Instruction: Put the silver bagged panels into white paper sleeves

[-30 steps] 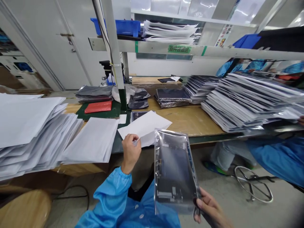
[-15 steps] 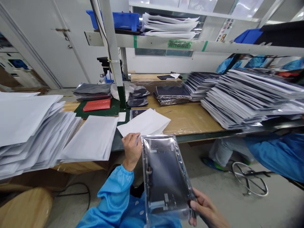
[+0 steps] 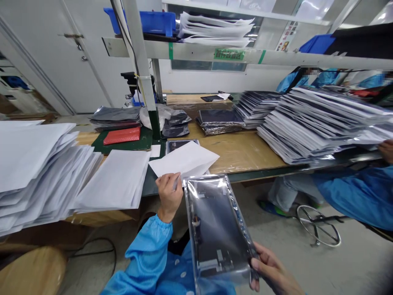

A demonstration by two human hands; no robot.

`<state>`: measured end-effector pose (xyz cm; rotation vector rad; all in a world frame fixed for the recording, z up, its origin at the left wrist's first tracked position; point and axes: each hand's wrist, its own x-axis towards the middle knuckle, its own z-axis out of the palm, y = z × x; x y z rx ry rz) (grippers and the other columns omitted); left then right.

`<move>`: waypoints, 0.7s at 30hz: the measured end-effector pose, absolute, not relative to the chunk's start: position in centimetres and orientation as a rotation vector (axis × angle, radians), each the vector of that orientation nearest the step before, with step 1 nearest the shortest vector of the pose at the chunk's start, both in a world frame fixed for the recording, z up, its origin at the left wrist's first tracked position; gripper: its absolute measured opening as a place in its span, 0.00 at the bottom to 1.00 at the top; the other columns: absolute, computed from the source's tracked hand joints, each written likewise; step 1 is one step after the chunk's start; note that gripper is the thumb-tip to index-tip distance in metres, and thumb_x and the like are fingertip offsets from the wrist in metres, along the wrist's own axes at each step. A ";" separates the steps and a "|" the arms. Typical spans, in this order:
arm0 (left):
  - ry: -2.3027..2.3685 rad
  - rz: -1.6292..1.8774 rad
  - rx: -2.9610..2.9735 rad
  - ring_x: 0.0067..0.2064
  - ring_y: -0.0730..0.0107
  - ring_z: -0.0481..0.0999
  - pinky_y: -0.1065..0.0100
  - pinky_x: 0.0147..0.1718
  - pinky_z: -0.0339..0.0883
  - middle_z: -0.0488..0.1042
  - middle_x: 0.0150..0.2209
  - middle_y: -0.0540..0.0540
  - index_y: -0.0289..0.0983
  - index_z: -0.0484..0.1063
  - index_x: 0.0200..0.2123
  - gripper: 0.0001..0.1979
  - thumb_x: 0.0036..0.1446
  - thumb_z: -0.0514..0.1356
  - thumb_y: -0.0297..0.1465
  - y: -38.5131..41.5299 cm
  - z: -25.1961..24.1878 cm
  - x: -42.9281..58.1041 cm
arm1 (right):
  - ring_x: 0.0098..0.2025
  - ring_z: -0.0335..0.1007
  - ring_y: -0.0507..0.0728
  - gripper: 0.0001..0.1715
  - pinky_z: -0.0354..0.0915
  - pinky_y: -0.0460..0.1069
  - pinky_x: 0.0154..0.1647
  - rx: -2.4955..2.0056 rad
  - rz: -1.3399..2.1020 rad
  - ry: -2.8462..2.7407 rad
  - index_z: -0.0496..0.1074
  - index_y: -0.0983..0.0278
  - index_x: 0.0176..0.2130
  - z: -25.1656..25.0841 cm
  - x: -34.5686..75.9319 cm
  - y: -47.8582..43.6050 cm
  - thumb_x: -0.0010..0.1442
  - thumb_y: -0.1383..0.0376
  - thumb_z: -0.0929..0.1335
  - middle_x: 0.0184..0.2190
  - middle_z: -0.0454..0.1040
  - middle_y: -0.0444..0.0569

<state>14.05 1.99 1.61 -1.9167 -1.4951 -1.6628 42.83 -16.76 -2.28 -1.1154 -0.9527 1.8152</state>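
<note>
A dark flat panel [image 3: 219, 229], sealed in a clear plastic bag, is held tilted in front of me. Its bag is glossy, with light patches showing through near the top and bottom. My right hand [image 3: 270, 266] grips the lower right edge, thumb on top and fingers beneath. At the upper left corner, my left hand [image 3: 169, 194] is closed with curled fingers, seemingly pinching the bag's edge; the exact contact is partly hidden. Just beyond it on the bench lies a white envelope [image 3: 187, 157], partly over another dark bagged panel [image 3: 178, 144].
White envelopes [image 3: 113, 178] are stacked on the left. A red pouch [image 3: 122, 135] rests on a green mat. Dark bagged panels [image 3: 221, 119] and a tall pile [image 3: 316, 127] sit across the bench [image 3: 245, 151]. A co-worker's blue sleeve [image 3: 359, 196] and a stool base [image 3: 319, 227] are at right.
The bagged panel and my right hand have shifted slightly to the right. My left hand has barely moved. A co-worker's hand now shows at the right edge by the tall pile.
</note>
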 end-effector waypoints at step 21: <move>-1.534 -1.764 -1.970 0.24 0.75 0.71 0.74 0.27 0.65 0.72 0.23 0.52 0.37 0.71 0.30 0.05 0.53 0.58 0.22 -3.2 -3.4 12.8 | 0.27 0.79 0.56 0.31 0.75 0.46 0.26 -1.093 1.369 -0.454 0.73 0.66 0.42 -2.6 31.1 -11.3 0.44 0.52 0.81 0.30 0.80 0.48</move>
